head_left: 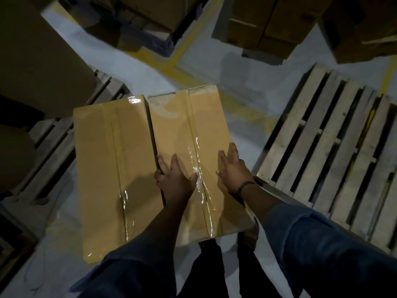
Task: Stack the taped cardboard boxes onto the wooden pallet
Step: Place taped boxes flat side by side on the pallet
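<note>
Two taped cardboard boxes stand side by side on the floor in front of me. The left box (103,168) has clear tape along its middle seam. The right box (193,130) is taped the same way. My left hand (175,179) lies on the right box's top near its left edge, some fingers dipping into the gap between the boxes. My right hand (233,168) rests flat on the same top, fingers straight, right of the tape. A bare wooden pallet (326,151) lies to the right.
Another wooden pallet (53,138) with large boxes (36,61) lies at the left. Stacks of cardboard boxes (264,24) stand at the back, with yellow floor lines (171,61) on the grey floor between them. My legs are below the right box.
</note>
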`<action>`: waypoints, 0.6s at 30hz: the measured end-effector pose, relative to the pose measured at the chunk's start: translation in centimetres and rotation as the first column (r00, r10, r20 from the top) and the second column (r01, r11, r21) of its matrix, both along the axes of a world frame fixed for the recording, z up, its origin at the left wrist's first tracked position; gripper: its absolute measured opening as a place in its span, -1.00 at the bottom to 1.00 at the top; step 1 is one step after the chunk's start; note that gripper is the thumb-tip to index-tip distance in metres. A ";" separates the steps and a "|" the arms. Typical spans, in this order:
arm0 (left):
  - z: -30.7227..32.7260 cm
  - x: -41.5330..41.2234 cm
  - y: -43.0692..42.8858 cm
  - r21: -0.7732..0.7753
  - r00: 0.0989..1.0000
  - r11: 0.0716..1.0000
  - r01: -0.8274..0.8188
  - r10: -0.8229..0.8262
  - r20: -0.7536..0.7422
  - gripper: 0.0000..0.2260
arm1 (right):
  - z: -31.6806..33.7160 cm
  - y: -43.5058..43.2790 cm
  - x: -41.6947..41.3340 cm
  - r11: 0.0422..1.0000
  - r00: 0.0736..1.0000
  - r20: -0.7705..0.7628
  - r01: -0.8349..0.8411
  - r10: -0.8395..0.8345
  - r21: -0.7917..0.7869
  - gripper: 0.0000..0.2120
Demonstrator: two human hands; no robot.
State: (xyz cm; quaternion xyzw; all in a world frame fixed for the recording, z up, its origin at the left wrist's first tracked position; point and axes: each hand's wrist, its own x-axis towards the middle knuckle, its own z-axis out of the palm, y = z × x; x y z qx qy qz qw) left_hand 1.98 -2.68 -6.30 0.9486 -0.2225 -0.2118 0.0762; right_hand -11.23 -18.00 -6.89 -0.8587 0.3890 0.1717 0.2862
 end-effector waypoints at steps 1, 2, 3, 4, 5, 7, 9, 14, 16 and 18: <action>-0.1 0.3 -0.4 -0.023 0.999 0.999 -0.043 0.042 -0.024 -0.03 | -0.1 0.0 -0.1 1.000 1.000 0.014 0.017 -0.017 0.013 -0.31; -0.1 0.5 -0.8 -0.036 0.996 0.997 -0.068 0.066 -0.053 -0.01 | -0.2 0.1 -0.1 0.999 0.999 0.027 0.038 -0.039 0.027 -0.30; 0.0 0.6 -1.1 -0.040 0.995 0.997 -0.071 0.068 -0.078 0.01 | -0.1 0.1 -0.2 0.997 0.997 0.034 0.061 -0.063 0.043 -0.28; 0.1 0.7 -1.4 -0.042 0.994 0.997 -0.061 0.057 -0.095 0.03 | 0.0 0.0 -0.3 0.995 0.996 0.033 0.080 -0.082 0.060 -0.27; 0.3 0.6 -1.6 -0.041 0.994 0.998 -0.042 0.037 -0.101 0.04 | 0.2 -0.2 -0.4 0.993 0.995 0.028 0.090 -0.093 0.074 -0.25; 0.8 0.2 -1.7 -0.037 0.996 0.999 0.031 -0.034 -0.077 0.06 | 0.7 -0.5 -1.1 0.991 0.996 0.012 0.091 -0.093 0.097 -0.21; 1.6 -0.7 -2.1 -0.030 0.988 0.989 0.145 -0.146 -0.052 0.08 | 1.3 -0.7 -2.6 0.989 0.994 0.007 0.105 -0.107 0.105 -0.19; 4.1 -4.2 -5.4 -0.029 0.908 0.909 0.415 -0.416 -0.053 0.09 | 2.6 -1.2 -8.7 0.970 0.970 0.052 0.236 -0.240 0.059 -0.22; 5.1 -6.1 -7.3 -0.049 0.854 0.853 0.520 -0.521 -0.006 0.11 | 3.4 -1.9 -11.8 0.944 0.942 0.068 0.326 -0.330 0.055 -0.22; 6.1 -8.3 -9.7 -0.052 0.805 0.803 0.593 -0.594 0.015 0.12 | 4.1 -2.8 -15.1 0.919 0.914 0.088 0.393 -0.395 0.043 -0.22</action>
